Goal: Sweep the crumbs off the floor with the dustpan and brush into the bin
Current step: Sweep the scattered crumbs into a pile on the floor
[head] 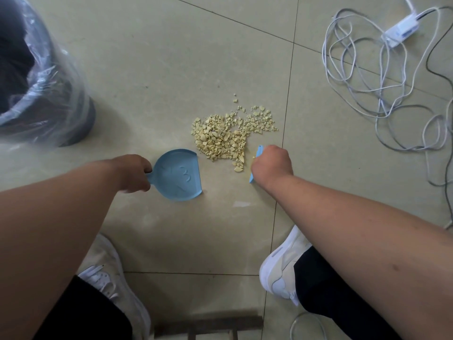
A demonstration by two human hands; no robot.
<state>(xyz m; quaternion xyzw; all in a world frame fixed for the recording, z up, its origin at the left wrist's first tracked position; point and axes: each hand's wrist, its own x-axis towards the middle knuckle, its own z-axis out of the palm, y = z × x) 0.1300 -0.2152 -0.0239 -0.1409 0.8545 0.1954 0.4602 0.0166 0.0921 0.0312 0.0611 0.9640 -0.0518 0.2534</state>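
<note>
Two hands work low over the floor point(152, 69), and I go from left to right. At the far left stands the bin point(61, 111), dark, with a clear plastic bag over its rim. Next comes the left hand point(133, 174), its fingers curled round the short handle of the blue dustpan point(180, 175). The dustpan lies flat on the floor, its straight open edge turned to the right, and it holds no crumbs yet. Just beside this edge, a little farther, lies the heap of pale yellow crumbs point(230, 136), all of it on the floor. To the right of the heap is the right hand point(270, 164), closed in a fist round the blue brush point(257, 153); only two small blue ends show above and below the fist, and the bristles I cannot see. At the far right lie white cables point(382, 94) with an adapter, well apart from the heap.

I judge that the sweeping is at its start: both tools are in place on the two sides of the heap, but nothing is collected. The next move calls for a push of the brush leftward through the crumbs into the dustpan, while the left hand keeps the edge pressed flat, so that no pieces slip under. After this the dustpan must go level to the bin.
</note>
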